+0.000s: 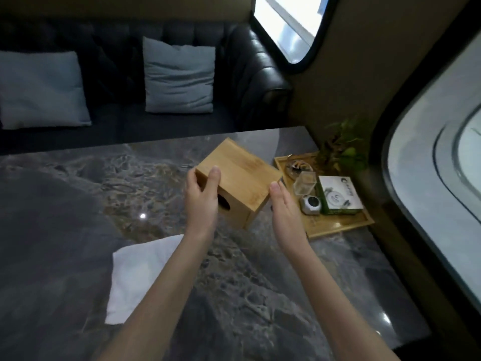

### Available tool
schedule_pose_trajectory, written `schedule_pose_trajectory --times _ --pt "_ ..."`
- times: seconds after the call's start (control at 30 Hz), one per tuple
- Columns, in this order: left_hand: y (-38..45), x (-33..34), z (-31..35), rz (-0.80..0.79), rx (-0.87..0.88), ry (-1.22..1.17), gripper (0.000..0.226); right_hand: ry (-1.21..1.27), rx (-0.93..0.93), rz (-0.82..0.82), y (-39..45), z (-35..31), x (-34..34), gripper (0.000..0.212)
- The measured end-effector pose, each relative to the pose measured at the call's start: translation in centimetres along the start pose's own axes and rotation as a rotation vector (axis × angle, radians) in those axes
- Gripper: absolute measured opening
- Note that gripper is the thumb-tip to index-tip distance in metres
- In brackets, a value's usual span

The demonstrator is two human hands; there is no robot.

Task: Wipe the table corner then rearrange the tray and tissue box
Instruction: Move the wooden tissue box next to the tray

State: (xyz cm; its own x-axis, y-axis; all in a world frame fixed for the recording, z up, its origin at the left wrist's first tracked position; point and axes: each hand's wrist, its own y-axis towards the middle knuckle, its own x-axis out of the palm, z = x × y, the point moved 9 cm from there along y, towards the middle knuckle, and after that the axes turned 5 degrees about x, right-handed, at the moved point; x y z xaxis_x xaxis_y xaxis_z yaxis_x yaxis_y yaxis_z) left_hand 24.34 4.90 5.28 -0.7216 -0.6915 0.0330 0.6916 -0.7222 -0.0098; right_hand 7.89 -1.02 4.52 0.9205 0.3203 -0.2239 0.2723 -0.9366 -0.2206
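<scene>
A bamboo tissue box (pixel 239 175) lies on the dark marble table (pixel 78 194), turned on its side, its oval opening facing me. My left hand (pixel 201 199) holds its near-left corner, thumb over the top edge and fingers round the left side. My right hand (pixel 282 204) is flat beside the box's right edge with straight fingers; contact is unclear. A bamboo tray (pixel 335 225) stands just right of the box by the wall. A folded white cloth (pixel 135 277) lies on the table under my left forearm.
The tray carries a glass cup (pixel 304 185), a small grey and white object (pixel 311 204), a green and white carton (pixel 339 195), a glass dish (pixel 298 166) and a plant (pixel 341 149). A dark sofa with two pale cushions (pixel 179 76) sits beyond the table. Windows line the right wall.
</scene>
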Motion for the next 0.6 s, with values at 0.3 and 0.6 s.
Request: schedule_pose_trajectory --times 0.3,0.6 --pt "-6.5 12.8 -4.2 -0.217 -0.103 0.014 0.029 0.067 0.150 0.259 -4.1 6.9 -12.8 0.049" --pt "-13.2 21.2 -10.0 -0.374 -0.253 0.119 0.042 0.066 0.348 0.396 -8.2 15.0 -21.1 0.054"
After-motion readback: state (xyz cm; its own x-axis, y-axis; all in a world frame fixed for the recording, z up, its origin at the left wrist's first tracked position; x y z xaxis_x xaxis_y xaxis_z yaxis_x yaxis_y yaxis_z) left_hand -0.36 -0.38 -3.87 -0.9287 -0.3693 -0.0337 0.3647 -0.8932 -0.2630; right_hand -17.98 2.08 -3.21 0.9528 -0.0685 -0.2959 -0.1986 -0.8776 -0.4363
